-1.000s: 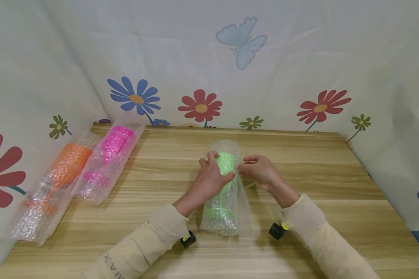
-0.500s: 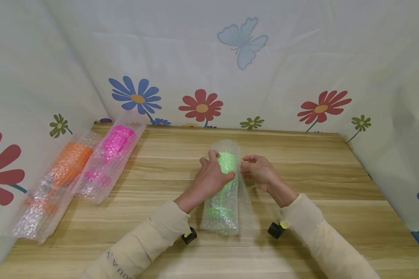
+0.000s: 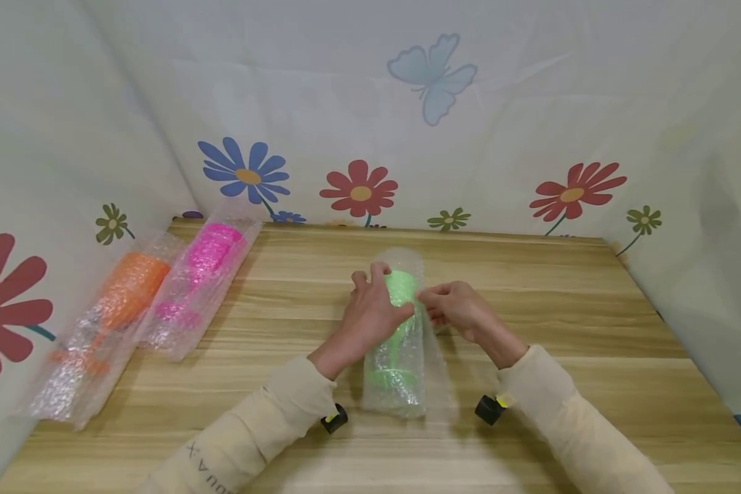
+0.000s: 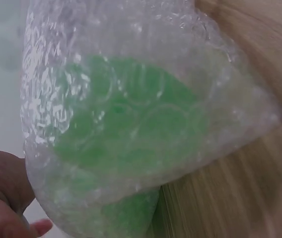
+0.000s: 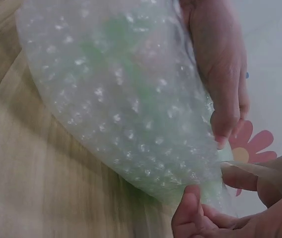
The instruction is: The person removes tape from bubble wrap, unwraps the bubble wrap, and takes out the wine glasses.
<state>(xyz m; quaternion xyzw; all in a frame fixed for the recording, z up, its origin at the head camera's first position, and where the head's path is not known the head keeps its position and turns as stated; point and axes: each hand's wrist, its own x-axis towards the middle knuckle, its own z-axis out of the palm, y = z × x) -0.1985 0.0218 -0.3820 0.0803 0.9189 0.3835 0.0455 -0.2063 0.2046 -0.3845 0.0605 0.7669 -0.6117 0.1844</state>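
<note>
A green goblet [image 3: 401, 288] lies on its side inside bubble wrap [image 3: 407, 401], its bowl toward the back. My left hand [image 3: 373, 312] grips the bundle from the left, thumb over the top and fingers at its far left side. At the bundle's right edge, my right hand [image 3: 463, 305] has thumb and fingertips drawn together. Along that thumb in the right wrist view runs a thin clear strip [image 5: 252, 169], which looks like tape. A loose flap of wrap [image 3: 441, 391] spreads out on the right. In the left wrist view, wrap covers much of the picture.
To the left lie a bubble-wrapped orange goblet [image 3: 126, 288] and a bubble-wrapped pink goblet [image 3: 213, 250], side by side. The wooden table [image 3: 562, 425] meets a flower-printed cloth [image 3: 506, 137] at the back and sides. Each sleeve carries a small black camera [image 3: 489, 409].
The right hand's fingertips drew slightly back from the bundle, then came in against its edge, now closer together. The left hand keeps its grip, and the bundle's near end has shifted slightly right.
</note>
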